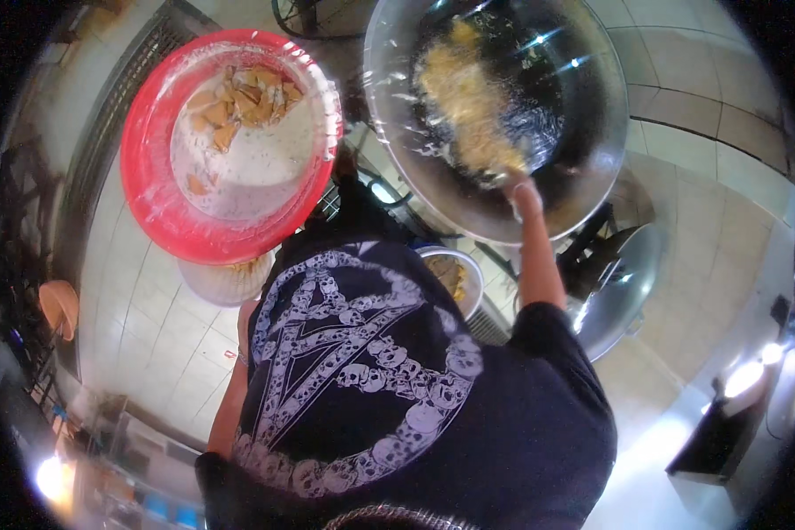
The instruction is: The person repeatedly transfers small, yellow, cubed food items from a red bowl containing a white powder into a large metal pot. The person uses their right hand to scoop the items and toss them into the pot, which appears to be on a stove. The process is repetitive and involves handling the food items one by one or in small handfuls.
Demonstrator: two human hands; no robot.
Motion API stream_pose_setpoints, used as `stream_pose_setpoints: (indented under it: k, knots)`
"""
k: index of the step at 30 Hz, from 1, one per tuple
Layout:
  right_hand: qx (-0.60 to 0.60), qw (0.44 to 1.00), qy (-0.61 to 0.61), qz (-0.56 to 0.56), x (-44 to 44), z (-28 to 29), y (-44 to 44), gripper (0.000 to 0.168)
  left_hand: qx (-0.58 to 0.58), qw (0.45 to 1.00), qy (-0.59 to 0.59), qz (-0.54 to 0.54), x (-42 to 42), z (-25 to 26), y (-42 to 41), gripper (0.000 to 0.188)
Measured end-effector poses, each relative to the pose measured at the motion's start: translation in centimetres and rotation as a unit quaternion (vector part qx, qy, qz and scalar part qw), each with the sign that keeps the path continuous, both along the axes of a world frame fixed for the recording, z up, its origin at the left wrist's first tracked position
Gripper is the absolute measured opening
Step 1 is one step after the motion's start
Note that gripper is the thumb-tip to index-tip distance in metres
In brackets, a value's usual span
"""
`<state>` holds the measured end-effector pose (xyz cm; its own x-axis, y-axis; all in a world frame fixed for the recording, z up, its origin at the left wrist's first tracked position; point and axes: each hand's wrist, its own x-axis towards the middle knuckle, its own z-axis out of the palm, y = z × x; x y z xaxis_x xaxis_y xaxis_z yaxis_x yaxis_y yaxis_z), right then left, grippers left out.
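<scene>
My right hand (pixel 523 193) reaches over the near side of a large metal wok (pixel 596 152). Its fingers blur into the near end of a long golden mass of frying food (pixel 470 106); whether they grip anything is unclear. Dark, glossy oil (pixel 536 86) surrounds the food. My left hand (pixel 246 321) hangs by my hip, partly hidden behind my dark printed shirt, and its fingers cannot be made out. Ahead on the left is a red basin (pixel 149 205) dusted with white powder. Brown, flat pieces (pixel 222 112) lie in the white powdery layer (pixel 252 165) inside it.
Below the wok's near rim stands a pale round container (pixel 480 291) with brown and yellow contents. Another metal pan (pixel 626 298) is at the right. A pale ribbed container (pixel 222 285) shows beneath the basin. Tiled floor (pixel 172 305) spreads below; a floor grate (pixel 106 126) runs along the left.
</scene>
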<state>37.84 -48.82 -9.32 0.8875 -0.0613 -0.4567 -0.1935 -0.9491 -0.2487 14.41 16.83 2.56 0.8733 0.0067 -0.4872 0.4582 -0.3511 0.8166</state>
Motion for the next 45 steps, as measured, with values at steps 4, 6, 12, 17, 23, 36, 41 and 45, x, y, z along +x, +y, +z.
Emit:
stream_pose_setpoints:
  k: [4, 6, 12, 17, 23, 36, 41, 45]
  knots:
    - [0.011, 1.0, 0.02, -0.005, 5.0, 3.7, -3.0, 0.032, -0.081, 0.992, 0.016, 0.096, 0.3, -1.5, -2.3, 0.031]
    - [0.124, 0.988, 0.027, -0.085, 8.7, 9.5, 4.1, 0.034, -0.083, 0.989, 0.026, 0.122, -0.5, -0.7, -2.6, 0.032]
    - [0.454, 0.879, -0.014, -0.143, 10.4, 26.3, 23.4, 0.04, -0.012, 0.988, -0.136, 0.067, -1.0, 1.0, -3.8, 0.04]
    - [0.528, 0.826, -0.008, 0.198, 9.1, 20.4, 38.0, 0.036, 0.057, 0.968, -0.242, 0.015, -4.4, 3.2, -2.8, 0.043]
    - [0.132, 0.74, -0.131, 0.646, 10.3, 3.1, 56.3, 0.032, 0.127, 0.928, -0.284, 0.203, -11.6, -0.5, -7.3, 0.044]
    - [-0.046, 0.778, 0.014, 0.626, 7.9, -7.1, 71.2, 0.049, 0.102, 0.875, 0.032, 0.472, -14.7, -3.8, -19.5, 0.038]
    - [-0.007, 0.707, -0.02, 0.707, 10.0, -10.1, 70.3, 0.052, 0.16, 0.839, -0.027, 0.52, -13.2, -4.6, -20.3, 0.028]
    - [0.16, 0.723, 0.016, 0.672, 13.7, -10.2, 67.5, 0.046, 0.191, 0.84, -0.124, 0.493, -14.4, -7.1, -19.5, 0.027]
